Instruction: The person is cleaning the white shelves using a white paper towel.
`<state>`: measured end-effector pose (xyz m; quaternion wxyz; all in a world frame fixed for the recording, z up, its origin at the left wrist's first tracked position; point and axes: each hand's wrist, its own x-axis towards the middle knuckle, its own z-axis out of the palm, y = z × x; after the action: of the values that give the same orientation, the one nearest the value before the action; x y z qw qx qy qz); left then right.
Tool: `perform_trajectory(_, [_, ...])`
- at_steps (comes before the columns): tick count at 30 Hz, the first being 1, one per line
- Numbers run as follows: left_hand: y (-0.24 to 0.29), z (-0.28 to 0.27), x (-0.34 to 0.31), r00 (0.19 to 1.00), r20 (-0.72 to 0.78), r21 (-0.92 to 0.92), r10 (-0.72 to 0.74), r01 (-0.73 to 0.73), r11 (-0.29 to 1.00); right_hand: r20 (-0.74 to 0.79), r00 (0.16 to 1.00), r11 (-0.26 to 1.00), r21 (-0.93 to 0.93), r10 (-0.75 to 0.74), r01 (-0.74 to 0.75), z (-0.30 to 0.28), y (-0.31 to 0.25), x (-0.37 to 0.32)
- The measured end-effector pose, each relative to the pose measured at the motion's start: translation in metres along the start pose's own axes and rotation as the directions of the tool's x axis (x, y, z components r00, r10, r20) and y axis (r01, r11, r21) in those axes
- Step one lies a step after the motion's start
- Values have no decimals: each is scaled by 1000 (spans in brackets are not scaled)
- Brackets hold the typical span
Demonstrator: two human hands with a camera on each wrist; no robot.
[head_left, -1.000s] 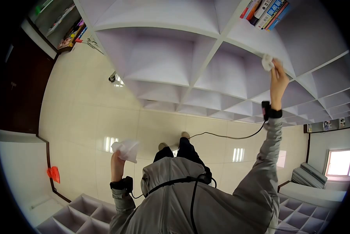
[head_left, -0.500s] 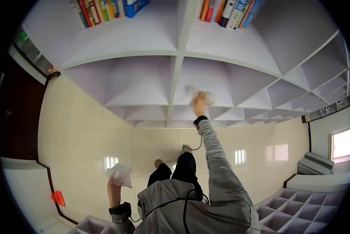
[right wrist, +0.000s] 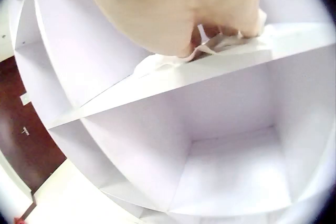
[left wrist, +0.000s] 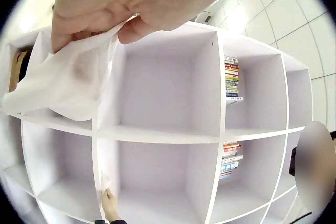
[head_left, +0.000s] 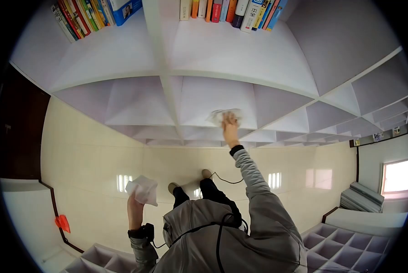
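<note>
My right hand (head_left: 231, 129) holds a crumpled white cloth (right wrist: 163, 62) against the front edge of a shelf board in the white bookcase (head_left: 204, 75). In the right wrist view the fingers bend over the bunched cloth, and part of it is hidden beneath them. Down at the left, away from the bookcase, my left hand (head_left: 135, 211) pinches a second white cloth (left wrist: 68, 79) between thumb and fingers. That thin, soft sheet hangs loosely from the grip in the left wrist view.
Rows of books (head_left: 83, 18) and more books (head_left: 233, 13) stand in the upper compartments. A cable (head_left: 226, 177) loops from the right arm toward the body. Low cubbies (head_left: 349, 243) stand behind at both sides. A red object (head_left: 62, 223) lies by the left wall.
My right hand has moved left and down from a higher shelf edge to a lower board with its cloth. The head view has shifted, bringing more books in. My left hand keeps its cloth.
</note>
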<state>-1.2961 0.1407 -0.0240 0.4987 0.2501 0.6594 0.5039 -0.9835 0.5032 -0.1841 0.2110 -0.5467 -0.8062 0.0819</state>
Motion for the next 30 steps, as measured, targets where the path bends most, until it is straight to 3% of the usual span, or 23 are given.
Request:
perform_trajectory(1, [1,12,2,999,19,-369,-41,45,928,-32,998,997,-61,51,-53,-2,22,3])
perform_trajectory(3, [-11,26,4,1000,-15,-283,-9,5,959,-34,995,991,-85,98,-100,-2,53,9])
perform_trajectory(5, [-23,41,4,997,-31,-526,-69,43,849,-41,991,985,-111,127,-131,3,63,24])
perform_trajectory(7, [-33,54,-3,994,-71,-557,-78,25,830,45,970,955,-192,238,-226,4,62,40])
perform_trajectory(9, [-46,66,-14,989,-116,-588,-88,3,809,93,976,971,-153,199,-184,10,61,61])
perform_trajectory(11, [-64,75,-31,981,-191,-382,-40,-36,923,143,977,984,-110,156,-141,18,53,85])
perform_trajectory(12, [-75,80,-40,975,-216,-395,-48,-42,918,197,975,991,-99,106,-87,19,43,94])
perform_trajectory(14, [-96,89,-55,952,-271,-670,-141,-82,737,296,955,997,-75,15,8,23,19,110])
perform_trajectory(19, [-132,110,-89,907,-363,-750,-214,-148,645,345,929,987,-42,-131,155,59,-44,114])
perform_trajectory(25, [-134,111,-102,889,-398,-694,-225,-132,708,255,867,903,76,-429,424,76,-83,92])
perform_trajectory(26, [-133,111,-104,888,-400,-686,-229,-124,717,162,861,876,79,-482,476,77,-84,87])
perform_trajectory(30, [-133,106,-111,893,-385,-690,-231,-113,715,89,845,842,191,-527,505,64,-74,66])
